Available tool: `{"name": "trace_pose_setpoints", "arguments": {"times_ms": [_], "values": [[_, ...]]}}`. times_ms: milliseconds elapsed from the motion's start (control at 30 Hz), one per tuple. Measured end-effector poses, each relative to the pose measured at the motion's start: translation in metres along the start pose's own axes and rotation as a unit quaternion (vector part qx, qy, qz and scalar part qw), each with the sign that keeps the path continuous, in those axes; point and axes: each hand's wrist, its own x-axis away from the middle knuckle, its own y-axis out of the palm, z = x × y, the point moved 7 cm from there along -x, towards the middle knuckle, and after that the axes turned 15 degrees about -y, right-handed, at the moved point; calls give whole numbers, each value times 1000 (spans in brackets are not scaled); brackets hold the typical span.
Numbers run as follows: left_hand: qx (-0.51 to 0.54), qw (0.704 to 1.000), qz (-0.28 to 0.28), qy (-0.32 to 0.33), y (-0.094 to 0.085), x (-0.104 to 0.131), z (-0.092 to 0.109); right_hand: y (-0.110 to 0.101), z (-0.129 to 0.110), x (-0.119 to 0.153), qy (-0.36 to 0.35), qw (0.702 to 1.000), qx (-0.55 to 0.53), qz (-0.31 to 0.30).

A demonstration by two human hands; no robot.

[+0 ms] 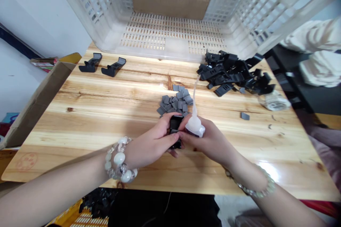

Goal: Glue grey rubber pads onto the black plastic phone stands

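Observation:
My left hand (161,136) is closed around a black plastic bracket (176,123) near the front of the table. In my right hand (206,138) is a white squeeze bottle (194,126) with a long thin nozzle pointing up and away. The right fingertips also touch the bracket, meeting the left thumb over it; my fingers hide part of it. Just beyond the hands lies a loose heap of small grey pads (176,102). One single grey pad (244,116) sits apart, to the right.
Two black brackets (114,66) stand at the back left. A pile of black brackets (234,72) lies at the back right, beside a clear container (275,101). A white plastic crate (176,46) spans the table's far side. Below the front edge, a yellow crate (87,218) holds black parts.

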Motion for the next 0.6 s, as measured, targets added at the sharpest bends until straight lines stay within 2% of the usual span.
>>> {"name": "trace_pose_setpoints", "arguments": {"times_ms": [133,200,333,467,600], "values": [[-9,1000,-11,7,-1,-1,2,0,1,0,11,999,-41,-11],[10,1000,-16,10,-3,-1,3,-8,1,0,10,999,-48,13],[72,997,-23,18,-9,-1,6,-39,-1,-1,-12,989,-90,114],[130,991,-28,-11,-12,-3,2,-73,-8,2,-52,978,-28,202],[154,988,-18,-26,-13,-5,-3,-88,-15,1,-93,975,-12,202]]}}
